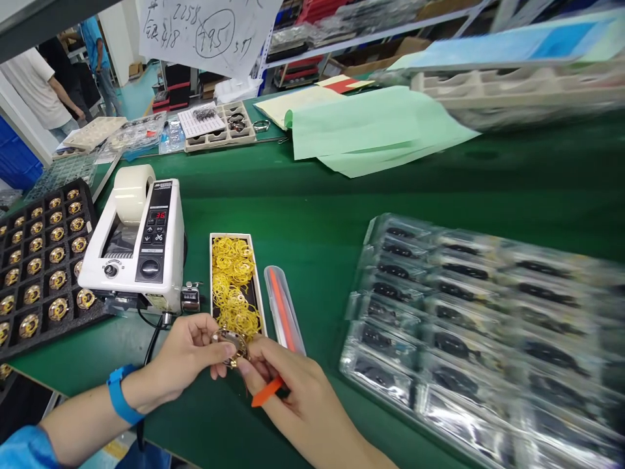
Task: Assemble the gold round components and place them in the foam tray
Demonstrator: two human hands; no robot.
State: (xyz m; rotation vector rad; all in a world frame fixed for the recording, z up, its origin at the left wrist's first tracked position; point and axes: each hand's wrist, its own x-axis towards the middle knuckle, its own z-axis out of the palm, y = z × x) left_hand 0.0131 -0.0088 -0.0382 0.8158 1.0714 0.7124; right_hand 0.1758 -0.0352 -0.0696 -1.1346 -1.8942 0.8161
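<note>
My left hand (188, 355), a blue band around its wrist, pinches a round gold watch case (233, 340) between thumb and fingers. On the other side of the case, my right hand (293, 384) has its thumb and fingertips against the rim. A flat orange tool (267, 392) with a slanted end sticks out from between the right hand's curled fingers; the rest of it is hidden. Just beyond the hands lies a narrow white box (213, 273) filled with thin yellow rings (233, 260). A clear case (283, 306) with an orange strip inside lies beside it.
A white tape dispenser (168, 247) stands left, near a black foam tray (66, 329) of gold watch parts. Right is a clear blister tray (351, 339) with dark items in rows. Green sheets (361, 130) lie at the back. People (36, 91) stand far left.
</note>
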